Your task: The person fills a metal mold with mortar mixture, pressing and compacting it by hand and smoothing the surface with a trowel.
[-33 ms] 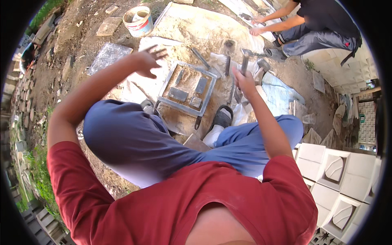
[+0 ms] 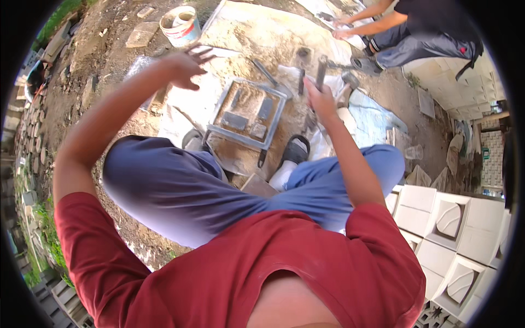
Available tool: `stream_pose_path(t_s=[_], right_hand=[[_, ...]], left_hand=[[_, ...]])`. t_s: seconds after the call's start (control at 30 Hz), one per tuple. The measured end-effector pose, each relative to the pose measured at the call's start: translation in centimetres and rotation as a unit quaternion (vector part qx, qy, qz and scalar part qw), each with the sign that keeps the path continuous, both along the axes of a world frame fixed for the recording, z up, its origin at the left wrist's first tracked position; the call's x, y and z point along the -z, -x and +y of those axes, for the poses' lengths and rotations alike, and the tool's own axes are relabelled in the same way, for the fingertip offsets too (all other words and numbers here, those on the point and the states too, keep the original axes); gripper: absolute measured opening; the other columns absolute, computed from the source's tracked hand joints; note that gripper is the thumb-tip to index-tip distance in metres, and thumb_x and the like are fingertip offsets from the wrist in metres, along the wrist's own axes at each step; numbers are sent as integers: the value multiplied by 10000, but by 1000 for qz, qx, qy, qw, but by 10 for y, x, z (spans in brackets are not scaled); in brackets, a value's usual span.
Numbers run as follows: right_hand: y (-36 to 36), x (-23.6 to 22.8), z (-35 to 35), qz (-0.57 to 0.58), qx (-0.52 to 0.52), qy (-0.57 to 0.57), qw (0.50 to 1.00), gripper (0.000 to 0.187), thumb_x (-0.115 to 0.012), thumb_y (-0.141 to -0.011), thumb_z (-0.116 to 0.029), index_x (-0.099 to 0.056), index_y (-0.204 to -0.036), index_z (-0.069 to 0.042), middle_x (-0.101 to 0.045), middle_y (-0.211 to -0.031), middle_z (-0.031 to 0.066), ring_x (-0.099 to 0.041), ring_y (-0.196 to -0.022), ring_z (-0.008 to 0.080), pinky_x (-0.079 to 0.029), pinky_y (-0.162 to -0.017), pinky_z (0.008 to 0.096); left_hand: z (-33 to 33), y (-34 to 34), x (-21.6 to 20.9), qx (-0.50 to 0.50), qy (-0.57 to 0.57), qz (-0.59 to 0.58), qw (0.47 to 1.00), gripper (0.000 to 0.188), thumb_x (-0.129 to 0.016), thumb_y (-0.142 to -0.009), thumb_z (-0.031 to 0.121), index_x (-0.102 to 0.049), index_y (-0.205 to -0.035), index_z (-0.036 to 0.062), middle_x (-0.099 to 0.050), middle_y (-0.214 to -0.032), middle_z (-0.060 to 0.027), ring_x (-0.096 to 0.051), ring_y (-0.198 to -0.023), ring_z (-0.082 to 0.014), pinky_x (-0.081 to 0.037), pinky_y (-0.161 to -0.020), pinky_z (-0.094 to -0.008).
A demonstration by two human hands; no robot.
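Observation:
My left hand (image 2: 187, 69) hovers above the pale sheet, left of a square metal frame (image 2: 236, 137), fingers spread and holding nothing. Inside the frame are sand and several dark blocks (image 2: 234, 120). On the frame's right side, my right hand (image 2: 321, 100) grips a tool with a grey handle (image 2: 322, 70), held upright above the ground. Its working end is hard to make out. Close to that hand lie a mallet (image 2: 350, 81) and a short dark bar (image 2: 301, 82). A trowel (image 2: 266, 72) rests by the frame's far corner.
A white bucket (image 2: 180, 28) stands at the far left beside a flat stone (image 2: 143, 34). Another person (image 2: 377, 24) works at the far right. Pale patterned blocks (image 2: 432, 205) are stacked at my right. My sandaled foot (image 2: 296, 150) is near the frame.
My left hand has shifted slightly left. My right hand has risen a little and moved left with the grey-handled tool. The whole view has shifted slightly.

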State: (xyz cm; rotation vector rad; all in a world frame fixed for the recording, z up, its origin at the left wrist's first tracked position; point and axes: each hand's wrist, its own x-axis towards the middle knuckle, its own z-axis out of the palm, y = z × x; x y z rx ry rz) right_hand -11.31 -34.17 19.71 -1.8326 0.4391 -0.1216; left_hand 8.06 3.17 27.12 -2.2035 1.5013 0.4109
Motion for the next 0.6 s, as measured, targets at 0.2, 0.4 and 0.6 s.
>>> stream_pose_path(t_s=[0.2,0.4,0.6], right_hand=[[-1,-29,31,-71,-2,-263,962,437,-620,-1017,-284,-451,-634,-158,-408,-545,-36,-388,-476,103,-371,-528,317],[-21,-45,36,-183,-49,-381,905,453,-512,-1059,-302,-359,-652,-176,-300,-549,-29,-290,-505,133,-353,-590,354],[-16,-44,27,-177,28,-427,886,513,-471,-1049,-346,-282,-599,-186,-231,-509,-28,-213,-459,145,-274,-541,345]], left_hand=[[-50,6,2,-78,-58,-71,993,638,-561,-963,526,-579,-1448,111,-261,-1691,-117,-144,-1588,-274,-113,-1294,-490],[-88,62,197,-274,262,55,924,746,-357,-1060,567,-304,-1604,59,-228,-1692,-167,-179,-1577,-311,-205,-1265,-489],[-103,168,265,-292,373,-68,878,669,-352,-1070,501,-301,-1620,123,-255,-1698,-95,-172,-1584,-265,-145,-1276,-485]])
